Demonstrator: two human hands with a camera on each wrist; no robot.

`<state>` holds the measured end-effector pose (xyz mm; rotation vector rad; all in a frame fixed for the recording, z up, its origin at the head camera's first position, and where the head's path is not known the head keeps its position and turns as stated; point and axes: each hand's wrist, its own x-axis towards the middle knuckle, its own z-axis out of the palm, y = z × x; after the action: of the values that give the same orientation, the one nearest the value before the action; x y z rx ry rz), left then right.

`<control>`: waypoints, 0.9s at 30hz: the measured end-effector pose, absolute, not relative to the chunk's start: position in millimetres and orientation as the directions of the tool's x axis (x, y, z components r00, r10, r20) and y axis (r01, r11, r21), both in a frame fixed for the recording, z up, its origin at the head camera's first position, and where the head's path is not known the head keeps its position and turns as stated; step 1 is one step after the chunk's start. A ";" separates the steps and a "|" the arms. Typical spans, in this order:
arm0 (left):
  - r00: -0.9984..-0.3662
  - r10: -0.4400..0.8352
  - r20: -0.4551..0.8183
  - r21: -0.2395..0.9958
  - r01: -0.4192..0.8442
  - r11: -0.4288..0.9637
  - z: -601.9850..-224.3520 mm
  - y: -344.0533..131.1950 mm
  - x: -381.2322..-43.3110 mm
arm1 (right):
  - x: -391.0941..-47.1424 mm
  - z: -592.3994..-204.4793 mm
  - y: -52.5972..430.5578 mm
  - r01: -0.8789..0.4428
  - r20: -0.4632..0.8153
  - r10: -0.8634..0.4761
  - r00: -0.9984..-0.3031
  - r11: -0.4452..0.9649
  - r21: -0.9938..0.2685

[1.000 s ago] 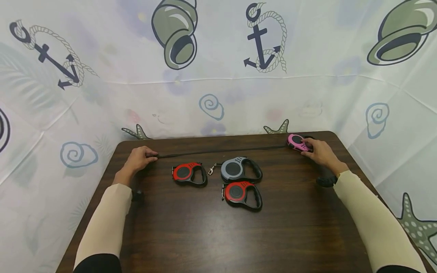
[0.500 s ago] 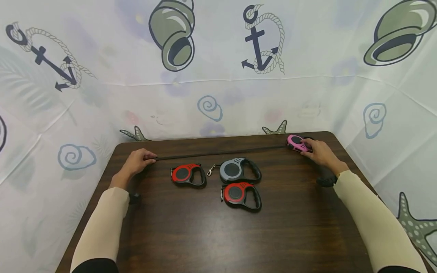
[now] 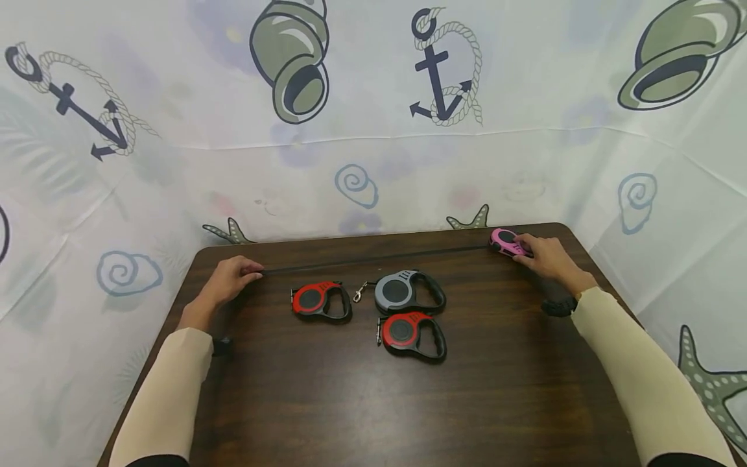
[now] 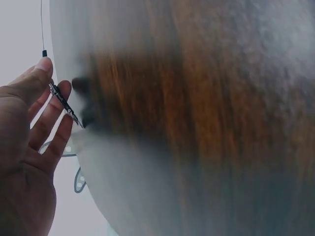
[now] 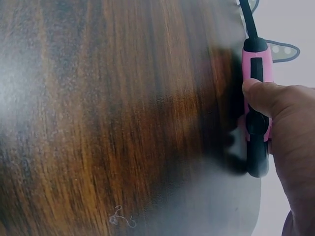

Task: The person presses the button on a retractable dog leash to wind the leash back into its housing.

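Note:
At the far right of the table, my right hand [image 3: 547, 258] grips a pink and black retractable dog leash [image 3: 506, 242], thumb on its edge in the right wrist view [image 5: 258, 66]. A dark strap [image 3: 373, 259] runs taut from it across the back of the table to my left hand [image 3: 229, 280]. There the thumb and fingers pinch the strap's end, and a metal clip [image 4: 65, 104] hangs by the fingers in the left wrist view. Between the hands lie a red leash [image 3: 312, 299], a grey leash [image 3: 397, 291] with its clip out, and another red leash [image 3: 401, 329] below it.
The brown wooden table [image 3: 362, 415] has rounded back corners. A printed cloth [image 3: 397, 175] with anchors, shells and starfish hangs behind and at both sides. The grey leash and the lower red leash touch or nearly touch.
My left hand has drawn slightly left with the strap's end, and the strap is a little longer. The right hand and pink leash stay nearly in place; the view shifts slightly.

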<state>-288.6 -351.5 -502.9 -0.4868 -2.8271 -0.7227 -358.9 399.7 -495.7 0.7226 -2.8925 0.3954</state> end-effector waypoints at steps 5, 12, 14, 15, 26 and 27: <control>-0.912 0.302 0.277 0.426 0.398 0.813 -499.1 -352.2 -287.2 | -357.3 -494.5 400.1 -0.495 0.201 -0.458 -0.866 0.840 -0.220; -0.899 0.315 0.305 0.413 0.422 0.807 -491.5 -351.6 -286.1 | -359.0 -490.2 400.7 -0.488 0.188 -0.454 -0.871 0.840 -0.236; -0.901 0.316 0.297 0.413 0.420 0.808 -489.9 -352.0 -285.7 | -359.6 -489.8 401.1 -0.471 0.179 -0.438 -0.881 0.846 -0.251; -0.904 0.315 0.290 0.414 0.416 0.810 -489.2 -352.0 -285.5 | -359.5 -489.6 401.2 -0.457 0.170 -0.426 -0.889 0.849 -0.264; -0.918 0.275 0.286 0.408 0.376 0.832 -484.6 -353.1 -282.5 | -352.0 -487.4 399.3 -0.336 0.143 -0.305 -0.942 0.827 -0.450; -0.916 0.273 0.293 0.409 0.378 0.831 -483.6 -353.2 -282.2 | -351.5 -486.7 398.7 -0.328 0.148 -0.293 -0.945 0.822 -0.466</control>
<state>-282.2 -353.2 -483.6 -0.5025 -2.7896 -0.6909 -351.5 398.7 -486.7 0.5000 -2.9316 0.7683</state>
